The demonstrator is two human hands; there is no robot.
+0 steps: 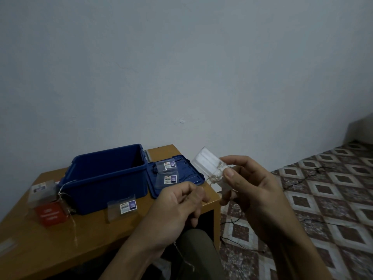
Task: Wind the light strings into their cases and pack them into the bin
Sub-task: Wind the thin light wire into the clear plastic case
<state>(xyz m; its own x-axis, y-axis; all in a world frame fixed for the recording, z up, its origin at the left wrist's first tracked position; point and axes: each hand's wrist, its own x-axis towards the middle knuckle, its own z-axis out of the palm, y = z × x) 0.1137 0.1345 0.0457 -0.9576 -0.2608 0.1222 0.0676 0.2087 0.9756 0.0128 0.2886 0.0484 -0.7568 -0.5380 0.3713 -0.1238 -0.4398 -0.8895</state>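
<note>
Our right grip (pixel 252 186) holds one clear plastic case (pixel 205 162) up in the air, to the right of the table's edge. The thumb lies across the case's near end and the fingers curl round behind it. A thin light string (pixel 215 176) is wound in loops round the lower part of that case. Our left grip (pixel 177 205) sits just beside and below it, fingers curled in. A fine strand runs from the case toward those fingertips, but we cannot tell whether they pinch it. More of the strand hangs below the left wrist.

Further out on the wooden table (pixel 60 249) we count one blue bin (pixel 107 178), open, with nothing visible inside. Its one lid (pixel 191 168) lies flat against the bin's right side. We count three labelled clear packets: two (pixel 167 165) (pixel 169 179) rest on the lid, one behind the other, and the third (pixel 123 209) lies on the table in front of the bin. At the table's left stands one clear box (pixel 43 190) on one red box (pixel 52 215). A second thin string (pixel 74 229) trails from there across the tabletop. On the patterned tile floor (pixel 333 219) to the right lies a dark wire (pixel 302 181).
</note>
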